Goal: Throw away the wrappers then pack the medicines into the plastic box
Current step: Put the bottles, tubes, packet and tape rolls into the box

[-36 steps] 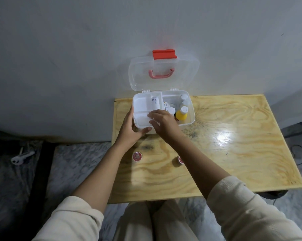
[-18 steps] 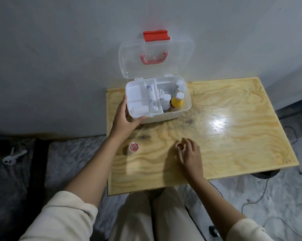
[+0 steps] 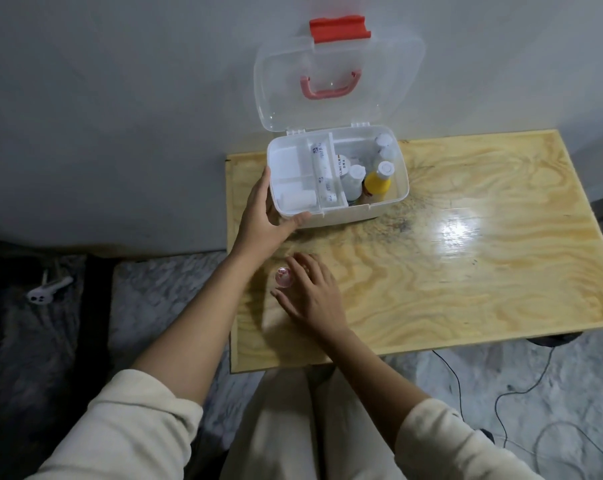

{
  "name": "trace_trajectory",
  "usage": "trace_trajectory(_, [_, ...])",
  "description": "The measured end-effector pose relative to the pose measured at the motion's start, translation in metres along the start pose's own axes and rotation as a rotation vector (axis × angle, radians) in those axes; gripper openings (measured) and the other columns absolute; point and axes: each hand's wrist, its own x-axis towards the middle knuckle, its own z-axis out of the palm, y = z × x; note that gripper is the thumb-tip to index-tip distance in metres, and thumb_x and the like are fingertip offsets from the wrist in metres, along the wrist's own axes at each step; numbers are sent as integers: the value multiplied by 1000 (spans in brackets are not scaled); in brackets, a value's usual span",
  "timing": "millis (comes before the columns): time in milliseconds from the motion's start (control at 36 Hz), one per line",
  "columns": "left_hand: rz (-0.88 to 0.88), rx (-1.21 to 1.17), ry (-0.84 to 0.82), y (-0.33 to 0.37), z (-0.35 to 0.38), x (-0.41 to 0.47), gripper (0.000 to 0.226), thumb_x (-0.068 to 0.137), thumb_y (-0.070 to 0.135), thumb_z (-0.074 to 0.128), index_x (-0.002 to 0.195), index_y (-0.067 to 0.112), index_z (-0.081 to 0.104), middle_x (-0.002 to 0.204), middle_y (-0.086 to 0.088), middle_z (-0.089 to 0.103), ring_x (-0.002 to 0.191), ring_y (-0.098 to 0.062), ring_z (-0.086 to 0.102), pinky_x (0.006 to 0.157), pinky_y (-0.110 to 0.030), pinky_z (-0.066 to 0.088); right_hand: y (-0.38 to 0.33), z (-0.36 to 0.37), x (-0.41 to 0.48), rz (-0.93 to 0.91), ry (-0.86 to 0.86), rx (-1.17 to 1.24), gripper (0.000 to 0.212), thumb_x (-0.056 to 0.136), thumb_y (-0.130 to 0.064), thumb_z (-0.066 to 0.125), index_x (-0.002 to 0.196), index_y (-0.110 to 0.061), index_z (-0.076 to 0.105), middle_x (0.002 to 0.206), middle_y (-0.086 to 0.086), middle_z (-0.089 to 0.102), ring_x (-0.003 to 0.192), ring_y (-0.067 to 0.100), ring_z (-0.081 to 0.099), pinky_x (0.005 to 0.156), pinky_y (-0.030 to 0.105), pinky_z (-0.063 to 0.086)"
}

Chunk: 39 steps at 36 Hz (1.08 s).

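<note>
The clear plastic box (image 3: pixel 390 199) stands open at the table's back left, its lid with a red handle leaning on the wall. Inside are a yellow bottle (image 3: pixel 377 182), white bottles (image 3: pixel 355 181), a tube (image 3: pixel 322 171) and a white roll (image 3: pixel 298 199). My left hand (image 3: pixel 265 216) grips the box's front-left corner. A small red-lidded jar (image 3: pixel 283 277) sits on the wood in front of the box. My right hand (image 3: pixel 310 292) lies over the table with thumb and forefinger on either side of that jar. A second jar seen earlier is out of sight.
The wooden table (image 3: pixel 466 271) stands against a grey wall. Black cables (image 3: pixel 522 386) trail over the marbled floor at the right. A small white object (image 3: pixel 49 291) lies on the floor at the left. My lap is below the table's front edge.
My right hand left the box, dropped onto the right-hand jar, then slid left to the other jar. The right-hand jar no longer shows on the table. My left hand stays on the box.
</note>
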Motion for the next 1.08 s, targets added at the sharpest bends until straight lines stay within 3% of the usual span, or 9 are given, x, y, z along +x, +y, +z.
trace_trajectory(111, [-1, -7, 5, -1, 0, 0, 98, 75, 35, 79, 152, 22, 20, 155, 4, 27, 141, -8, 29, 114, -30, 30, -1, 11, 9, -109, -48, -54, 45, 90, -43, 49, 128, -20, 46, 124, 7, 58, 118, 28, 49, 95, 41, 46])
trace_trajectory(250, [-2, -16, 8, 1, 1, 0, 99, 75, 33, 79, 152, 22, 18, 155, 5, 26, 140, -6, 28, 107, -16, 28, 8, 11, 11, -189, -15, -46, 33, 92, -34, 49, 118, -13, 56, 108, 9, 64, 101, 28, 50, 86, 39, 50])
trace_trajectory(500, [-17, -1, 6, 6, 0, -3, 99, 76, 35, 78, 153, 25, 17, 156, 8, 25, 140, -5, 27, 106, -19, 26, 50, -24, -13, -95, -11, -72, 36, 92, -32, 45, 118, -10, 55, 109, 13, 63, 98, 24, 41, 80, 42, 51])
trace_trajectory(667, [-44, -11, 4, 10, 1, -5, 100, 75, 36, 78, 152, 26, 16, 157, 9, 23, 141, -6, 26, 110, -25, 28, 56, -48, -14, 26, 75, 40, 38, 89, -33, 45, 120, -13, 52, 110, 14, 61, 100, 20, 40, 83, 42, 51])
trace_trajectory(778, [-56, -13, 0, 12, 1, -6, 98, 76, 33, 77, 152, 27, 15, 157, 9, 22, 141, -8, 26, 106, -22, 27, 41, -75, -4, -7, 245, 164, 39, 93, -40, 44, 122, -15, 49, 112, 10, 58, 98, 17, 42, 81, 33, 47])
trace_trajectory(861, [-70, -19, 1, 14, 2, -6, 99, 76, 33, 78, 153, 28, 15, 157, 8, 22, 141, -10, 25, 106, -24, 28, 24, -101, 23, -66, 378, 239, 38, 93, -38, 45, 121, -13, 50, 114, 0, 49, 97, 15, 43, 80, 33, 47])
trace_trajectory(917, [-86, -49, -4, 20, 2, -7, 102, 73, 33, 80, 152, 27, 17, 154, 11, 26, 137, -4, 29, 103, -22, 31, 10, -118, 49, -84, 409, 276, 39, 93, -38, 45, 119, -11, 53, 113, 3, 52, 97, 19, 46, 82, 33, 47])
trace_trajectory(1028, [-73, -146, -14, 29, 4, -7, 94, 62, 36, 78, 139, 36, 25, 124, 37, 37, 106, 29, 41, 82, -3, 42, -16, -138, 106, -89, 265, 282, 35, 91, -32, 51, 120, -13, 54, 110, 8, 57, 97, 23, 46, 87, 28, 37])
trace_trajectory(1083, [-86, -178, 11, 26, 6, -7, 93, 69, 24, 80, 143, 31, 25, 128, 30, 39, 112, 20, 43, 79, -4, 44, -20, -135, 133, -70, 160, 256, 32, 92, -27, 52, 121, -14, 53, 113, 8, 55, 102, 24, 44, 88, 32, 38])
